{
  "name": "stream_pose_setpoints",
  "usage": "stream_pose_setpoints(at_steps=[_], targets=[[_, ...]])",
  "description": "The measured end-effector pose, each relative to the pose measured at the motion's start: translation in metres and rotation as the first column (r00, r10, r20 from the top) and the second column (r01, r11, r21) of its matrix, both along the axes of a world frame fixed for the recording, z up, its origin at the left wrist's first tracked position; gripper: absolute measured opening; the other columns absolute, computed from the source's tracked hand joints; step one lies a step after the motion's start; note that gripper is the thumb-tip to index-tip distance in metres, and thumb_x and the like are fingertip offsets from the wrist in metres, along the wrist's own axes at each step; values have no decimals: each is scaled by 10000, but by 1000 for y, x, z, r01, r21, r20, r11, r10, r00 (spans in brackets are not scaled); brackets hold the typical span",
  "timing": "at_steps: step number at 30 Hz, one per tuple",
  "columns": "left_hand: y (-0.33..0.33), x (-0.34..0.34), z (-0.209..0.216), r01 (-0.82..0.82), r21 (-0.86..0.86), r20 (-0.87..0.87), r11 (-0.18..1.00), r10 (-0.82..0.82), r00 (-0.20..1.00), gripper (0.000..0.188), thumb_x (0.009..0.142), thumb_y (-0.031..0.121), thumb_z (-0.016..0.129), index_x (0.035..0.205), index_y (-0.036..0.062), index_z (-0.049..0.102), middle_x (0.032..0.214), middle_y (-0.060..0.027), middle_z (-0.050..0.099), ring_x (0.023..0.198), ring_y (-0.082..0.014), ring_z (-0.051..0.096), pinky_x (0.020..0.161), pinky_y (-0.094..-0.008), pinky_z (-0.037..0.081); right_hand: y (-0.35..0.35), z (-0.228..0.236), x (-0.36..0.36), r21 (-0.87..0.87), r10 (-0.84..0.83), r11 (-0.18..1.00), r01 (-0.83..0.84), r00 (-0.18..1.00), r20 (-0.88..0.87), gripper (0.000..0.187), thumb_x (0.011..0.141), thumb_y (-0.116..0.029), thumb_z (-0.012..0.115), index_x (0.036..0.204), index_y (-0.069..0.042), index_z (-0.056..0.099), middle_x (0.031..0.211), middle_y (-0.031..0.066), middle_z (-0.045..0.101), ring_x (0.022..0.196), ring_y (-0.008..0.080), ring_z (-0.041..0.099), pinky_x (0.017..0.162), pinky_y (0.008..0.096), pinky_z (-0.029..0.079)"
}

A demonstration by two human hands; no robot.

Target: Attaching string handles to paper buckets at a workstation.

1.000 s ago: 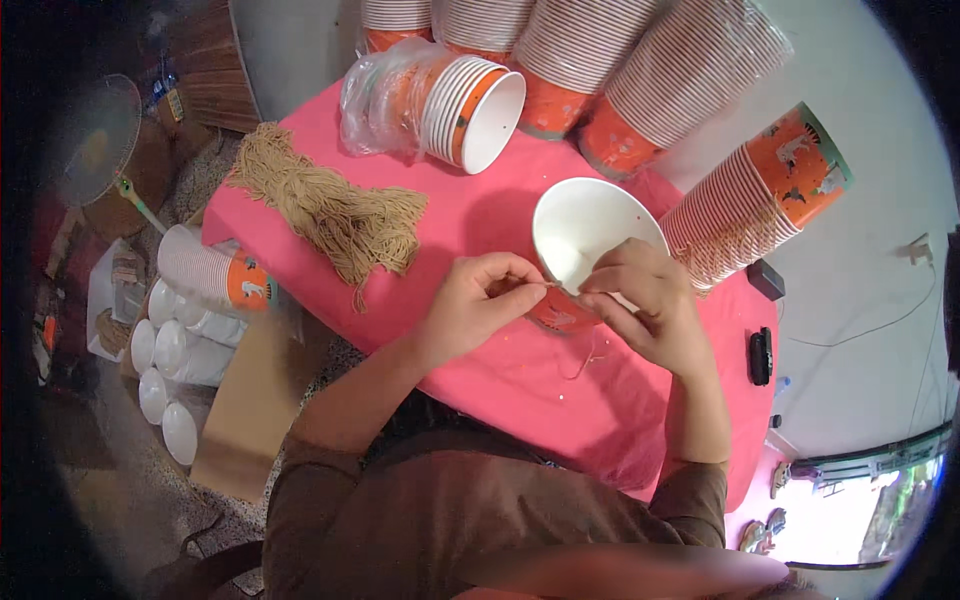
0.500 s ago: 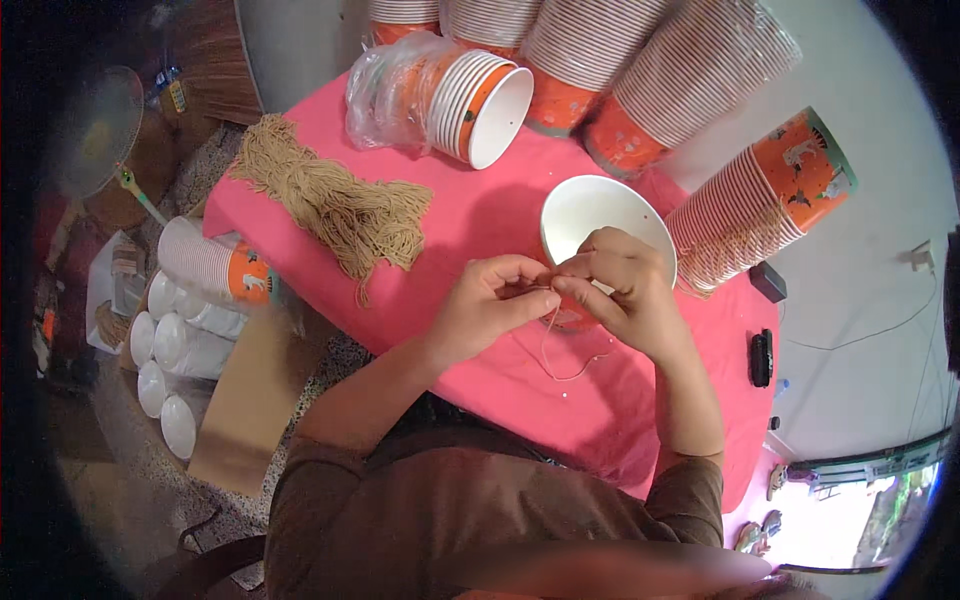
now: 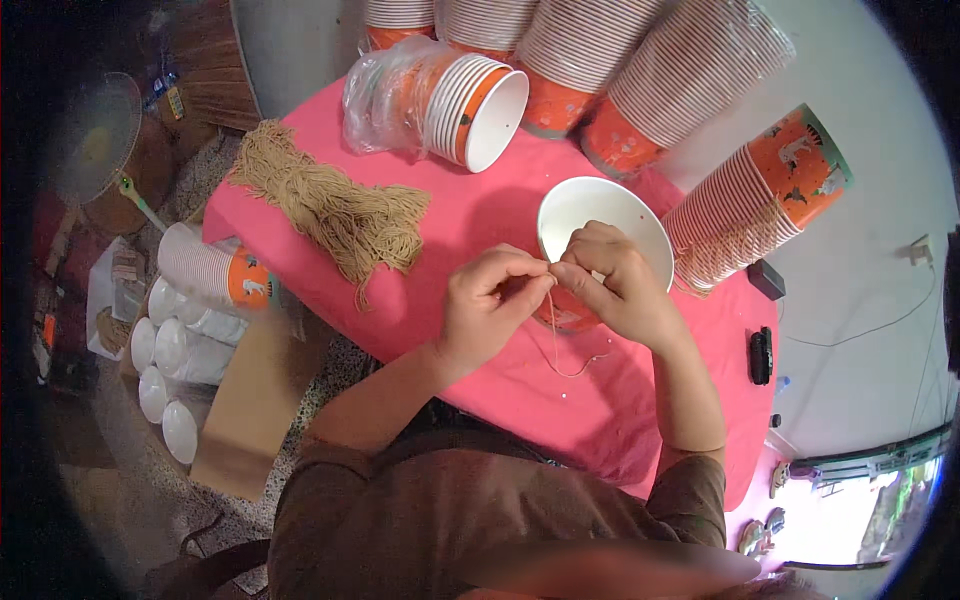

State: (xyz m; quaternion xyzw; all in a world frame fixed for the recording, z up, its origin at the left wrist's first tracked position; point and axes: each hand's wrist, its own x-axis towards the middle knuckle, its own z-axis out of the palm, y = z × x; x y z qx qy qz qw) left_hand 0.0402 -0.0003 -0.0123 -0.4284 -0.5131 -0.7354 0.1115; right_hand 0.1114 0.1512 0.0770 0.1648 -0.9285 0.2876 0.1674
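My left hand (image 3: 492, 303) and my right hand (image 3: 618, 285) meet fingertip to fingertip in front of a paper bucket (image 3: 567, 207) with a white inside and an orange outside. Both pinch a thin tan string (image 3: 555, 345), whose loose end hangs in a curve over the pink cloth. The exact spot where the fingers press together is too small to make out. Part of the bucket's rim and side is hidden behind my right hand. A thick bundle of tan strings (image 3: 335, 205) lies on the cloth left of my hands.
A stack of orange buckets (image 3: 760, 190) with strings across it leans at the right. Bagged buckets (image 3: 470, 115) and tall stacks (image 3: 575, 60) stand along the back of the pink-covered table (image 3: 480, 395). Beside the table, an open carton (image 3: 245, 420) holds white-ended stacks. A black object (image 3: 761, 356) lies at the right edge.
My fingertips have shifted slightly up and drawn into a tighter pinch on the string. My left hand has turned a little, and the hanging string has straightened somewhat.
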Motion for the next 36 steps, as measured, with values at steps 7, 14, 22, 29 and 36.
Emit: stream_pose_setpoints(at_steps=[7,14,22,29,36], targets=[[-10,-5,4,475,75,588,877,-423,689,61,910,54,576,969,39,577,809,26,556,614,-28,432,525,-190,348,-20,2,19,-83,-141,988,128,974,-179,214,730,-69,758,845,-20,585,797,123,609,732,288,618,610,355,479],[-13,-6,10,680,423,725,600,-674,144,95,911,153,578,956,70,586,715,53,497,557,-19,376,472,-177,273,-23,-7,21,-32,-99,995,94,974,-205,208,736,-16,737,874,-10,581,840,121,620,711,283,622,608,361,498],[-13,-5,11,701,459,729,545,-682,53,93,922,165,559,943,80,590,745,37,507,551,-32,372,482,-184,295,-23,-1,29,-156,-156,978,136,979,-128,177,753,15,721,890,-5,610,826,108,635,677,232,614,560,323,487],[-11,2,7,661,381,703,646,-667,247,80,941,138,571,979,70,589,725,39,502,554,-38,395,482,-190,298,-24,-8,26,-92,-130,990,109,956,-262,140,770,37,691,887,5,622,826,122,647,709,260,638,607,335,504],[-9,2,9,650,290,700,702,-619,356,95,943,117,574,1014,57,592,712,44,482,556,-41,395,470,-193,293,-19,-7,29,-116,-231,970,212,954,-191,107,790,45,657,887,12,626,814,137,646,722,282,643,625,342,503]])
